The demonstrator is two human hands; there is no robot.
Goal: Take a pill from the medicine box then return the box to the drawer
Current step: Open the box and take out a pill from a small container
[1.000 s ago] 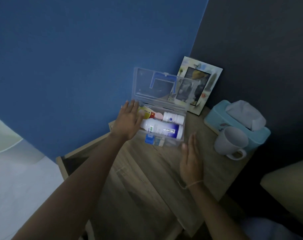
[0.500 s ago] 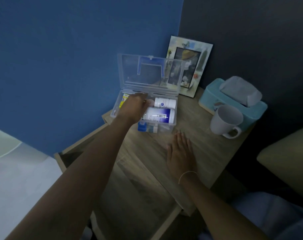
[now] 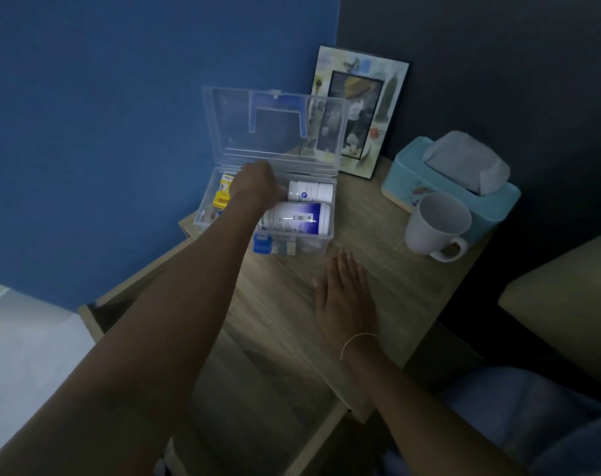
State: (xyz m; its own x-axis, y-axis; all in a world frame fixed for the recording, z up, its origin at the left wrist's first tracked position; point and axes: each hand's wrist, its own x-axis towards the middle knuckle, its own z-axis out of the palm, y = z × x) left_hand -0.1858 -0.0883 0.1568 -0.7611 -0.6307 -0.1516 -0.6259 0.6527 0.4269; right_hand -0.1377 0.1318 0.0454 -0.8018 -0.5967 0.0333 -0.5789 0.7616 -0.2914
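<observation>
The clear medicine box stands open on the wooden bedside table, its lid upright against the blue wall. Inside lie a large white bottle with a blue label, a smaller white bottle and a yellow pack. My left hand reaches down into the box between the pack and the bottles; its fingers are curled out of sight. My right hand lies flat on the table in front of the box, fingers apart, holding nothing. The drawer stands pulled out below the tabletop.
A white mug stands right of the medicine box, with a light-blue tissue box behind it. A picture frame leans in the corner behind the lid. A pale cushion lies at the right.
My left hand has moved from the box's left edge down into the box. My right hand has drawn back from the box's front and settled flat on the table.
</observation>
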